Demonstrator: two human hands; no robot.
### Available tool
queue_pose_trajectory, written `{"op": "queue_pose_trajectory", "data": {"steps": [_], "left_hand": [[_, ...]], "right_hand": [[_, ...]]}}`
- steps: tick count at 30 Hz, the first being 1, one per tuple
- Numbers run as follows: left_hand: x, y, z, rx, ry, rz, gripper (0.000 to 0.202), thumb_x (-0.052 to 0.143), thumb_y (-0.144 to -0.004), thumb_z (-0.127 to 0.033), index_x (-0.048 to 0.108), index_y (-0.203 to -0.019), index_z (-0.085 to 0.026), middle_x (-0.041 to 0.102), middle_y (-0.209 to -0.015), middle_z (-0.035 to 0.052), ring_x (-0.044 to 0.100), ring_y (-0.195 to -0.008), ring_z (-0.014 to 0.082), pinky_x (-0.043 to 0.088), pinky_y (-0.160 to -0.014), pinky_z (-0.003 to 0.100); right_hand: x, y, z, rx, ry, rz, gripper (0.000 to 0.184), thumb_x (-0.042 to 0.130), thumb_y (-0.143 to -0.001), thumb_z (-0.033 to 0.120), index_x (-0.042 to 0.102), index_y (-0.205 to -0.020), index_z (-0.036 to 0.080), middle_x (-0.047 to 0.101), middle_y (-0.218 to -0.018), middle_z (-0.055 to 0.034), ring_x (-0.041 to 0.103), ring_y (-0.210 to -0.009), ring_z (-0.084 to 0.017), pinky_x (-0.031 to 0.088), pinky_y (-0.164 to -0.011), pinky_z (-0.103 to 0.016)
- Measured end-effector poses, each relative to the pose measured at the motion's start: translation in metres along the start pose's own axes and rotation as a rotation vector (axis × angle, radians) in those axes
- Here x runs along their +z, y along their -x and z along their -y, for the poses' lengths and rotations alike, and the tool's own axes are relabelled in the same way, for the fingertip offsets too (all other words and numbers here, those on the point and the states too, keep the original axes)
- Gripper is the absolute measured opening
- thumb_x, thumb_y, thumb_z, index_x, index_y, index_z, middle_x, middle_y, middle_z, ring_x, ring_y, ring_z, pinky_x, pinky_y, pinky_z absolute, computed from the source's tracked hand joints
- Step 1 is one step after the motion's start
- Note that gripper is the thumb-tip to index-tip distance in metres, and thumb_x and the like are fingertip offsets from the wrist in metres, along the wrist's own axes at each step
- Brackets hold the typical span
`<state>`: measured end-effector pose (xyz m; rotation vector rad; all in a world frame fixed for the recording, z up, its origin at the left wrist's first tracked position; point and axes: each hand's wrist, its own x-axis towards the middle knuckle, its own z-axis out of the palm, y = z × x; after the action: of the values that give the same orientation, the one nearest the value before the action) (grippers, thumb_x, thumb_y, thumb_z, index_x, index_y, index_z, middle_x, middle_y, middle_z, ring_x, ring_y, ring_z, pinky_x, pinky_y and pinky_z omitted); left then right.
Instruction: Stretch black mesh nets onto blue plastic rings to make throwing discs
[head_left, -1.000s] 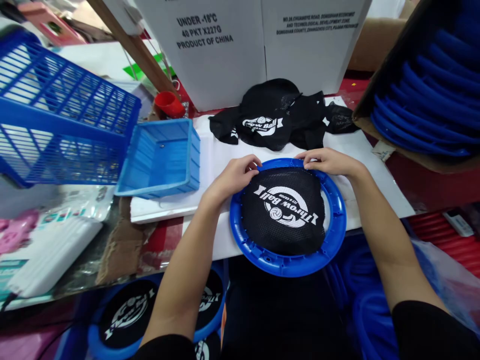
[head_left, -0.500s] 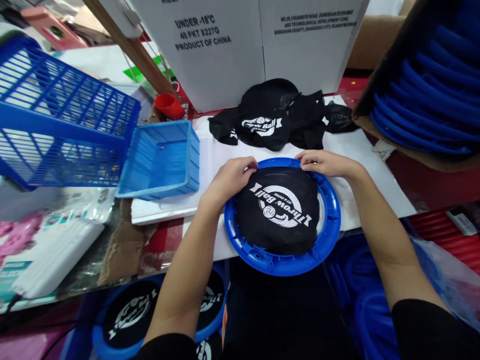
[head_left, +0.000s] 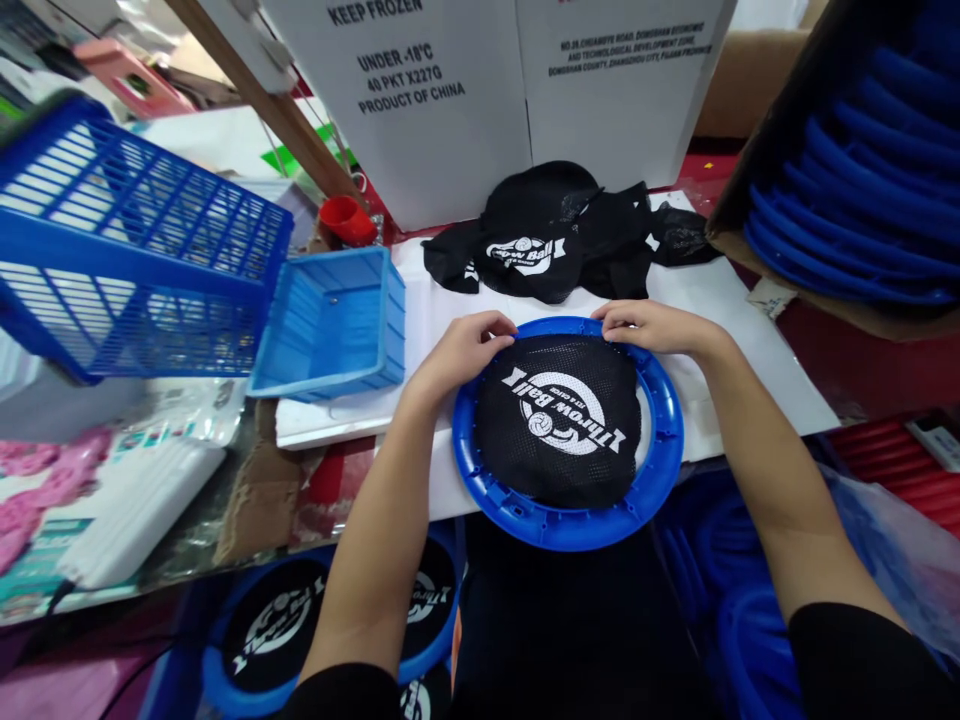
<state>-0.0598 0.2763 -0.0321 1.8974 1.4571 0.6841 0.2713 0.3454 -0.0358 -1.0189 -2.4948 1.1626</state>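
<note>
White sheet [head_left: 720, 290]: hands [head_left: 465, 355] unmoved on ring [head_left: 570, 525].

White cartons [head_left: 442, 110] printed "KEEP FROZEN" stand like a wall at the back of the tabletop [head_left: 847, 375], beyond the left hand [head_left: 465, 352] and the right hand [head_left: 649, 325]. A wooden batten [head_left: 277, 100] leans up and left of the left hand. A light-blue tray [head_left: 337, 320] and a blue wire basket [head_left: 135, 250] sit left of that hand. A brown carton [head_left: 750, 190] tilts open right of the right hand.
</note>
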Motion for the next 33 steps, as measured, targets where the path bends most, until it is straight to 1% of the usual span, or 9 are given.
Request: {"op": "queue_pose_trajectory", "data": {"steps": [14, 17, 19, 22, 24, 27, 29, 31, 33], "left_hand": [[0.000, 0.002, -0.001, 0.007, -0.098, 0.026, 0.014, 0.063, -0.093, -0.022, 0.076, -0.097, -0.024, 0.080, -0.102, 0.0053, 0.071, -0.095, 0.0233, 0.056, -0.094, 0.041], [0.003, 0.003, -0.005, 0.086, -0.134, -0.008, 0.016, 0.060, -0.098, -0.025, 0.075, -0.101, -0.023, 0.078, -0.104, 0.0064, 0.069, -0.095, 0.0229, 0.057, -0.092, 0.040], [0.008, 0.003, -0.007, 0.190, -0.177, -0.031, 0.016, 0.060, -0.100, -0.027, 0.075, -0.101, -0.023, 0.076, -0.109, 0.0084, 0.069, -0.100, 0.0237, 0.057, -0.095, 0.041], [0.020, 0.004, -0.010, 0.357, -0.310, -0.006, 0.016, 0.061, -0.100, -0.025, 0.077, -0.102, -0.021, 0.069, -0.132, 0.0133, 0.065, -0.120, 0.0289, 0.051, -0.108, 0.049], [0.028, 0.005, -0.011, 0.400, -0.396, 0.036, 0.018, 0.063, -0.100, -0.024, 0.077, -0.112, -0.022, 0.061, -0.149, 0.0155, 0.058, -0.135, 0.0341, 0.046, -0.115, 0.056], [0.036, 0.007, -0.014, 0.360, -0.452, 0.088, 0.028, 0.065, -0.100, -0.025, 0.072, -0.127, -0.023, 0.052, -0.160, 0.0162, 0.048, -0.146, 0.0389, 0.042, -0.119, 0.062], [0.038, 0.008, -0.016, 0.322, -0.441, 0.096, 0.026, 0.064, -0.101, -0.025, 0.072, -0.125, -0.022, 0.053, -0.160, 0.0157, 0.047, -0.147, 0.0385, 0.041, -0.120, 0.062], [0.037, 0.010, -0.018, 0.291, -0.383, 0.080, 0.018, 0.063, -0.101, -0.024, 0.073, -0.115, -0.020, 0.058, -0.152, 0.0148, 0.052, -0.142, 0.0348, 0.044, -0.120, 0.057], [0.034, 0.011, -0.022, 0.250, -0.296, 0.045, 0.010, 0.066, -0.099, -0.022, 0.074, -0.105, -0.020, 0.065, -0.138, 0.0124, 0.060, -0.130, 0.0299, 0.049, -0.116, 0.050]], "right_hand": [[0.001, -0.001, -0.001, -0.013, 0.016, -0.018, 0.025, 0.064, -0.093, 0.044, 0.070, -0.079, 0.025, 0.072, -0.138, -0.0068, 0.067, -0.119, -0.030, 0.052, -0.106, -0.047], [0.005, -0.002, 0.002, -0.013, 0.034, -0.064, 0.021, 0.064, -0.093, 0.043, 0.073, -0.085, 0.025, 0.077, -0.125, -0.0074, 0.070, -0.110, -0.029, 0.054, -0.102, -0.047], [0.010, -0.003, 0.006, -0.034, 0.041, -0.139, 0.021, 0.063, -0.095, 0.042, 0.075, -0.092, 0.025, 0.078, -0.117, -0.0082, 0.071, -0.105, -0.028, 0.056, -0.101, -0.047], [0.021, -0.008, 0.013, -0.182, 0.063, -0.260, 0.023, 0.063, -0.098, 0.042, 0.077, -0.095, 0.025, 0.074, -0.134, -0.0108, 0.067, -0.123, -0.031, 0.051, -0.112, -0.053], [0.029, -0.012, 0.015, -0.292, 0.103, -0.256, 0.018, 0.068, -0.096, 0.039, 0.080, -0.096, 0.026, 0.065, -0.150, -0.0103, 0.058, -0.140, -0.034, 0.042, -0.122, -0.059], [0.038, -0.014, 0.016, -0.346, 0.167, -0.187, 0.019, 0.072, -0.094, 0.031, 0.082, -0.110, 0.029, 0.058, -0.161, -0.0077, 0.049, -0.149, -0.036, 0.036, -0.126, -0.064], [0.039, -0.014, 0.017, -0.344, 0.194, -0.170, 0.023, 0.072, -0.095, 0.029, 0.082, -0.115, 0.029, 0.056, -0.163, -0.0078, 0.047, -0.151, -0.036, 0.035, -0.127, -0.065], [0.038, -0.012, 0.020, -0.337, 0.199, -0.152, 0.017, 0.074, -0.094, 0.031, 0.083, -0.108, 0.027, 0.059, -0.160, -0.0088, 0.049, -0.149, -0.036, 0.037, -0.126, -0.063], [0.036, -0.011, 0.023, -0.315, 0.170, -0.127, 0.008, 0.077, -0.091, 0.032, 0.080, -0.094, 0.026, 0.067, -0.149, -0.0097, 0.056, -0.141, -0.035, 0.043, -0.122, -0.060]]}}
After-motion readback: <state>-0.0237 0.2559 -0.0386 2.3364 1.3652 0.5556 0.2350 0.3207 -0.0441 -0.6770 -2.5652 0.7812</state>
